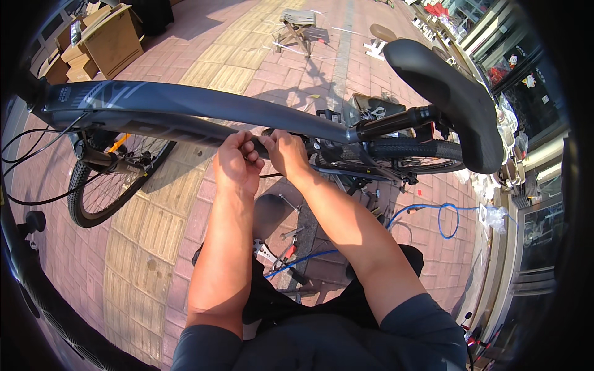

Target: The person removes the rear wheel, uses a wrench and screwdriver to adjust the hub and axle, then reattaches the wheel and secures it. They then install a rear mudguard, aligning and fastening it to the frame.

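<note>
A dark grey bicycle (204, 101) stands across in front of me, its front wheel to the left and its saddle (442, 93) to the right. Both my hands are at the underside of its down tube (179, 128), close to the crank area. With curled fingers turned up, my left hand (236, 162) is closed near the tube. My right hand (286, 153) pinches right beside it, thumb toward the left fingertips. Whatever sits between the fingers is too small and covered to name. A short piece of black cable (270, 175) shows just below the hands.
Tools, among them a wrench (292, 233), lie on the brick paving between my legs. A blue hose (427, 206) loops at the right. Cardboard boxes (111, 43) stand far left, a folding stool (298, 28) far ahead. Behind the bicycle is an open box of parts (374, 110).
</note>
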The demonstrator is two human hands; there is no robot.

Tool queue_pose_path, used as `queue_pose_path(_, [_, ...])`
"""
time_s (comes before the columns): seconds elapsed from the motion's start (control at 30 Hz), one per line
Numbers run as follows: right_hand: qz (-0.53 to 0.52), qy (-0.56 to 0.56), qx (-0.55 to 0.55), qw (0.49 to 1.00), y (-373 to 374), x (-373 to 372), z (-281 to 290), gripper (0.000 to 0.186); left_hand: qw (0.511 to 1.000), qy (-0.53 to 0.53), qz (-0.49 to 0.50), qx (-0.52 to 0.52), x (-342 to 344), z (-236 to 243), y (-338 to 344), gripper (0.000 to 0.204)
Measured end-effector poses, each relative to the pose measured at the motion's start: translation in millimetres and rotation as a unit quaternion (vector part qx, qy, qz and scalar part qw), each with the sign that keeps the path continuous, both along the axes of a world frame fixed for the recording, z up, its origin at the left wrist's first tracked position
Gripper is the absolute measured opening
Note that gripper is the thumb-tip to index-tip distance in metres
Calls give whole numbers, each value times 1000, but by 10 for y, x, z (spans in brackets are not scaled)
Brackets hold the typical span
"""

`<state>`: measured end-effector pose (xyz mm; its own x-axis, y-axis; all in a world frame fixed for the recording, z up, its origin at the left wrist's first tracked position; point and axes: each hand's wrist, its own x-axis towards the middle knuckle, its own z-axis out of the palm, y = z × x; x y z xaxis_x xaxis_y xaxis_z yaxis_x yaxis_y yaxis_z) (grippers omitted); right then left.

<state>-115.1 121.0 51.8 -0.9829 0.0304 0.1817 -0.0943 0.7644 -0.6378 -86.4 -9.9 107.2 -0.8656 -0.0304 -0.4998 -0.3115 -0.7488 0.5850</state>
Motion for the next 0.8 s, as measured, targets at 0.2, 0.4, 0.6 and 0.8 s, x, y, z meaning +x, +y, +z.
queue_pose_path(0.2, [57,77,-9,995,81,29,-112,24,1000,0,-3,14,-14,0,-20,17])
queue_pose_path(0.4, [22,4,34,999,10,-71,-90,29,1000,6,-13,4,-6,23,19,19])
queue_pose_path(0.6, [6,-67,-30,997,6,45,11,36,1000,4,0,15,-2,42,19,17])
queue_pose_path(0.8, [-1,-42,31,999,-48,13,-16,35,1000,6,-7,23,-7,37,21,18])
